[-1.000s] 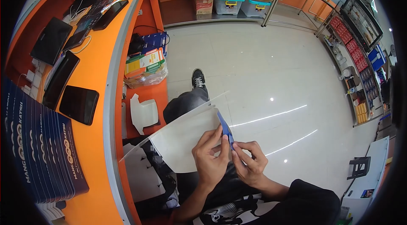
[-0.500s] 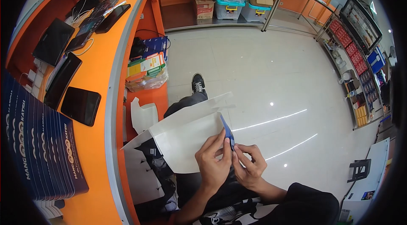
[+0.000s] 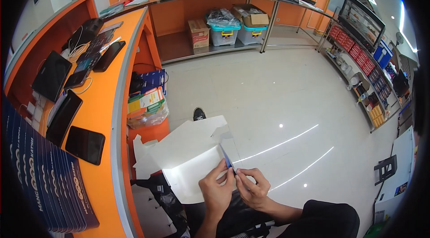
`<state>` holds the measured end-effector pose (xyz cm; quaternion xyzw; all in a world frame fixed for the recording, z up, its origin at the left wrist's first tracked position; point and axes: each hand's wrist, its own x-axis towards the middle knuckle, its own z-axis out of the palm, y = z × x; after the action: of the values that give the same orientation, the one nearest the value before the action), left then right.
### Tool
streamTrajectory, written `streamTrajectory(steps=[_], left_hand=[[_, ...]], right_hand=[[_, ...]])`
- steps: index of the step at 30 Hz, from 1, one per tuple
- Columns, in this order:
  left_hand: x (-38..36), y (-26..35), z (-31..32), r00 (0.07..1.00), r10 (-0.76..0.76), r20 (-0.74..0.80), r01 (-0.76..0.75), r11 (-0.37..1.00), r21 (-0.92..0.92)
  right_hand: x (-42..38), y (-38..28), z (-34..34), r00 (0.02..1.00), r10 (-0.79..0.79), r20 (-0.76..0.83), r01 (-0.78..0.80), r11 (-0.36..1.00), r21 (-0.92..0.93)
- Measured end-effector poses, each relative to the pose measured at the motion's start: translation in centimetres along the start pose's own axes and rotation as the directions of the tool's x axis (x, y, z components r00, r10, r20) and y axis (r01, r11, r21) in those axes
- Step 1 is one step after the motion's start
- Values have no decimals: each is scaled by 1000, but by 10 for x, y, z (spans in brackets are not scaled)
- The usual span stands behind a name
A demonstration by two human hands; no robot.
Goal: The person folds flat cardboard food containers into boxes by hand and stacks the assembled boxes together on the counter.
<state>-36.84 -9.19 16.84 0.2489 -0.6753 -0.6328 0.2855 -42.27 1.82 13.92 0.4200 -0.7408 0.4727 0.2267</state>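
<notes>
The pale floor (image 3: 268, 85) spread ahead and rightward. The orange table (image 3: 99, 99) ran along the left, its grey edge near the white carton's (image 3: 190, 173) flaps. The carton lay open over the lap, its far flap near a shoe (image 3: 199, 113). Left hand (image 3: 217, 189) and right hand (image 3: 253, 189) pinched its narrow blue edge side by side, each grip closed between thumb and fingers.

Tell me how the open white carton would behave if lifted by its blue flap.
The carton looks like thin card, so it is probably light for its size. It would likely flex at the folds, as its panels splay open. With the left hand and right hand pinching the blue flap, the broad far side may sag.
</notes>
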Motion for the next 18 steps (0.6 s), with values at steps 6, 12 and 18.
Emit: streamTrajectory(steps=[6,12,18], left_hand=[[-8,0,0,1000,-7,14,5,988,155],[-14,-13,7,995,86,-52,-72,970,234],[-20,-15,8,996,89,0,-86,966,243]], right_hand=[[2,-4,0,1000,8,30,-7,1000,-13],[-1,-3,0,999,16,33,-15,1000,-25],[1,3,6,978,207,33,-207,978,17]])
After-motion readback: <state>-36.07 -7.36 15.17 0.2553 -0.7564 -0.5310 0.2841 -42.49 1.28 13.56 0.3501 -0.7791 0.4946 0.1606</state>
